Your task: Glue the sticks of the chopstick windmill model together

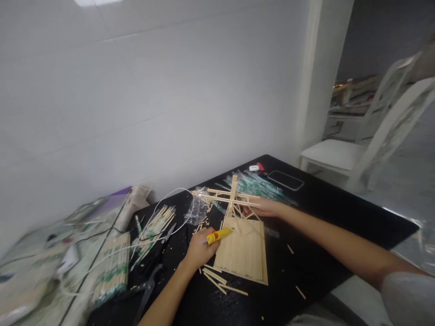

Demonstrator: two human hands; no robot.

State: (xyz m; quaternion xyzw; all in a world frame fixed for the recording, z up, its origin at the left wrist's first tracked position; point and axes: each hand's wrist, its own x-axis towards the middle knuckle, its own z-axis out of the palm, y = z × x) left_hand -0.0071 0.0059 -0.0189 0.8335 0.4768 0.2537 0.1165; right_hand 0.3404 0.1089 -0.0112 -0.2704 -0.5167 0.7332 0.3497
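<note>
My left hand is closed around a small yellow glue tube, its tip pointing at the near left corner of a flat panel of bamboo sticks on the black table. My right hand reaches across and grips the stick frame that stands at the panel's far end. Loose short sticks lie beside the panel's near edge.
Scissors and a white cable lie left of my left hand. Bundles of wrapped chopsticks sit at the left, more green-wrapped ones and a phone at the far side. A white chair stands beyond the table.
</note>
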